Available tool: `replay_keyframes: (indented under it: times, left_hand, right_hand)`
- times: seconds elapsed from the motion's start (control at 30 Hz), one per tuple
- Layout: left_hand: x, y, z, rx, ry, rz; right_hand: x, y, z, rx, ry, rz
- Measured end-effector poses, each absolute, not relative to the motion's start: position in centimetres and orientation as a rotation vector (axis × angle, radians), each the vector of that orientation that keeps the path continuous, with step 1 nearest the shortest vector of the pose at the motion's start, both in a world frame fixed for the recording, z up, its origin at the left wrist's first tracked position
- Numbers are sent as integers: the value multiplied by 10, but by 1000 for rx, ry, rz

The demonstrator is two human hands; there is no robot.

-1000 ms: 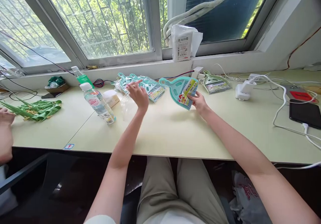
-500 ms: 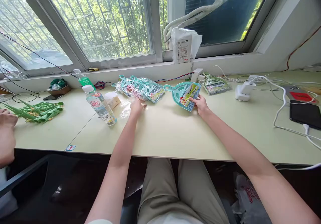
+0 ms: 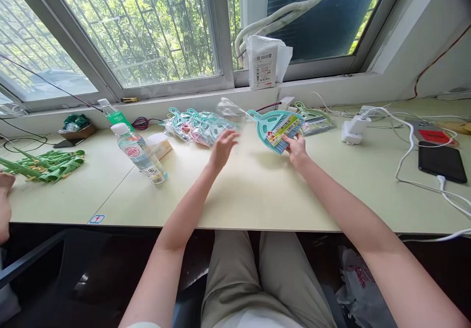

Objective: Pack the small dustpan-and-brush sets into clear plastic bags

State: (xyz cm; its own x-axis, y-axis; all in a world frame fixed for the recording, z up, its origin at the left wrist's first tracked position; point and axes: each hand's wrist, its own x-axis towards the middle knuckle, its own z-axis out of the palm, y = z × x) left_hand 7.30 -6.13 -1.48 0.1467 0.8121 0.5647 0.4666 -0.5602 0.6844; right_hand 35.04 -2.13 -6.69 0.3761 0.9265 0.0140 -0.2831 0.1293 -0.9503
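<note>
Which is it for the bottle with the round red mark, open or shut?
Shut: the bottle has a white cap over its mouth.

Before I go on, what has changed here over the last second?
The left hand dipped to the table, took hold of the clear bag lying near the front bottle, and has lifted it rightward toward the teal dustpan; the bag is blurred. The right hand still holds that dustpan; the bottle and packaged dustpans stayed put.
</note>
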Motion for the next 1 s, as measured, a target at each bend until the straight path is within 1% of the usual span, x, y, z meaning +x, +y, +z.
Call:
replay_keyframes:
  times: [0.07, 0.1, 0.17, 0.27, 0.37, 0.5, 0.6, 0.73, 0.87, 1.0]
  left_hand:
    - [79, -52, -39, 2231, 1191, 1074]
    - [78, -47, -49, 2287, 1201, 979]
    - [72, -40, -61, 2362, 1289, 902]
    - [61, -38, -60, 2462, 1594, 884]
    - [56, -42, -52, 2534, 1924, 759]
    - [54, -45, -46, 2565, 2033, 591]
    - [51, -45, -44, 2538, 2060, 633]
    - [49, -45, -42, 2441, 2136, 806]
    - [52, -47, -40, 2340, 2192, 961]
    - [58, -49, -39, 2350, 2176, 1008]
  right_hand:
    - [352, -21, -68, -1102, -755, 990]
    - [353, -21, -68, -1111, -760, 982]
    - [353, -21, -67, -1114, -770, 991]
    - [352, -24, -63, -1078, -804, 1093]
    - [350, -27, -54, -1090, -947, 1284]
    - [357, -30, -43, -1183, -1160, 1489]
    - [370, -29, -40, -1256, -1197, 1511]
    - [382, -24, -44, -1313, -1177, 1449]
    - [369, -22, -50, -1245, -1006, 1298]
    - [345, -28, -52, -1162, -1007, 1278]
